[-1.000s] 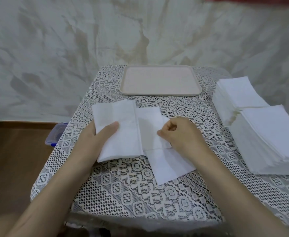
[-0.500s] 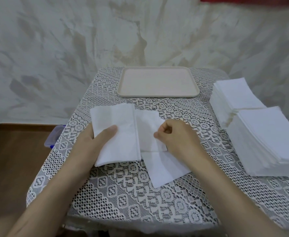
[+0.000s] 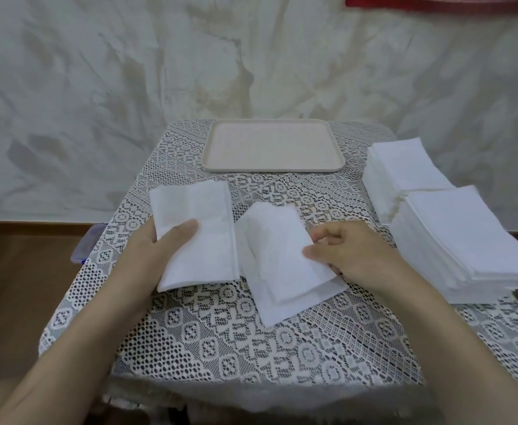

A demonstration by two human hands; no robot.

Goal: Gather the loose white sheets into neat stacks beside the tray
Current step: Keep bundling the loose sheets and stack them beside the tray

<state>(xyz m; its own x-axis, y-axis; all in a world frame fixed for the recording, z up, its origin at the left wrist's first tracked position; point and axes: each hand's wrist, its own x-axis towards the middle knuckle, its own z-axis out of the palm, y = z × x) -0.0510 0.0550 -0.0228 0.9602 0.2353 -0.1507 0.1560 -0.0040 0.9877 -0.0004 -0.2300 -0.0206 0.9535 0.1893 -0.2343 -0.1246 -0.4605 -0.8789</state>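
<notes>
Right of the tray (image 3: 273, 168), on the lace table (image 3: 220, 348), sat a far stack (image 3: 404, 176) and a near stack (image 3: 466, 240). The near stack leaned out at its front edge, and the right arm was close, so a bump could have spilled it. In front of the tray, the left hand (image 3: 159, 250) held a small pile (image 3: 196, 210), thumb on top, fingers hidden; a weak hold could have let it fan out. Beside that pile, the right hand (image 3: 352, 253) pinched the top loose sheet (image 3: 279, 250), which could have folded or slipped off the bottom loose sheet (image 3: 282, 311). I counted one table, two stacks, one tray, one small pile, two loose sheets.
</notes>
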